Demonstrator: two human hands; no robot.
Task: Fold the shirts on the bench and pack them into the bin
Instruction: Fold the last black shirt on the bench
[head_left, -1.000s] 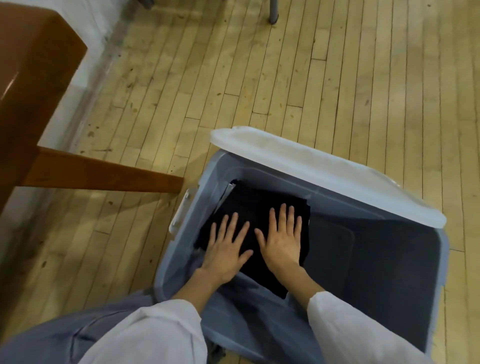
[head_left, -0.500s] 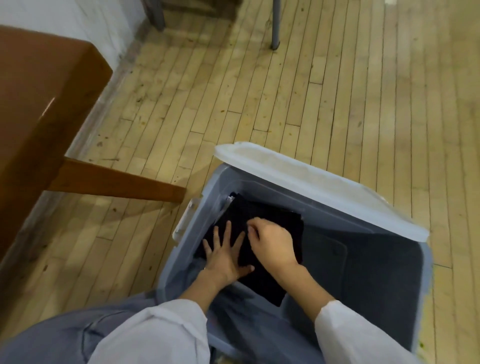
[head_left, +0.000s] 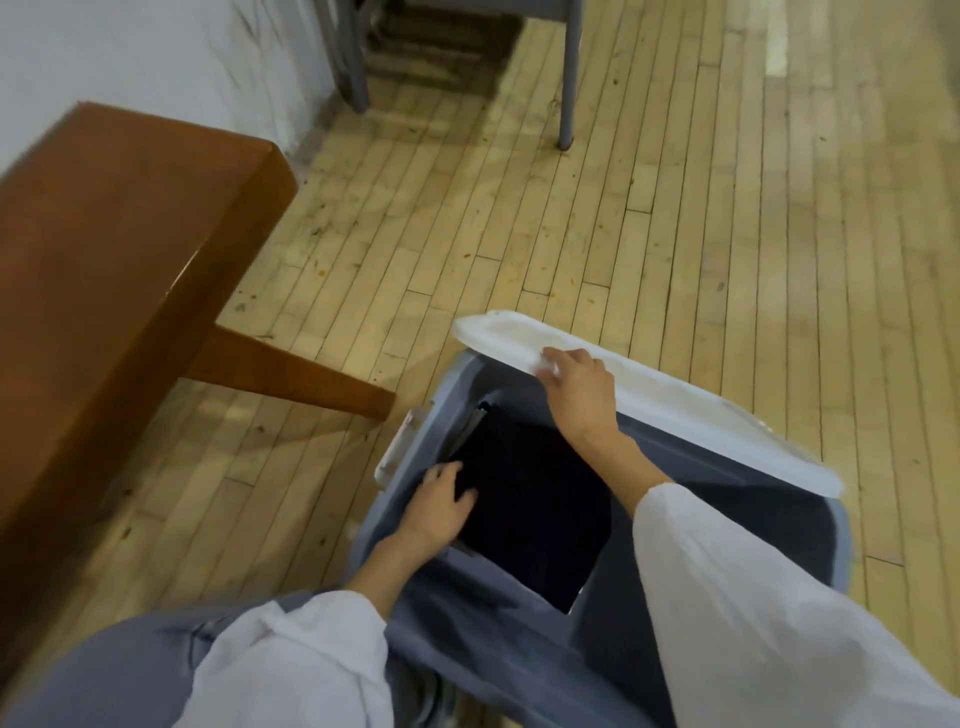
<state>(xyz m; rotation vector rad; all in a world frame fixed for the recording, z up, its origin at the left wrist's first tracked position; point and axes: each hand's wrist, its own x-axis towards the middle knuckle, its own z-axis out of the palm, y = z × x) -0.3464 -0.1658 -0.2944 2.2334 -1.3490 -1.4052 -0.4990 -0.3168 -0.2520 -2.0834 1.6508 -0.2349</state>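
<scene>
A folded black shirt (head_left: 530, 514) lies flat inside the grey-blue plastic bin (head_left: 810, 525) on the floor. The bin's white lid (head_left: 691, 410) stands tipped open along the far rim. My right hand (head_left: 576, 384) has its fingers curled over the lid's near edge at its left end. My left hand (head_left: 441, 504) rests on the left edge of the shirt inside the bin, fingers loosely bent. The brown wooden bench (head_left: 119, 249) at the left shows a bare top in the part I can see.
A slanted bench leg (head_left: 291, 374) reaches toward the bin's left handle (head_left: 400, 447). Grey metal furniture legs (head_left: 569, 78) stand on the plank floor at the top. A white wall runs along the upper left. My knees fill the bottom edge.
My right hand left the shirt and rose to grip the lid's edge. My left hand slid to the shirt's left side. The view tilted up, showing more bench and floor.
</scene>
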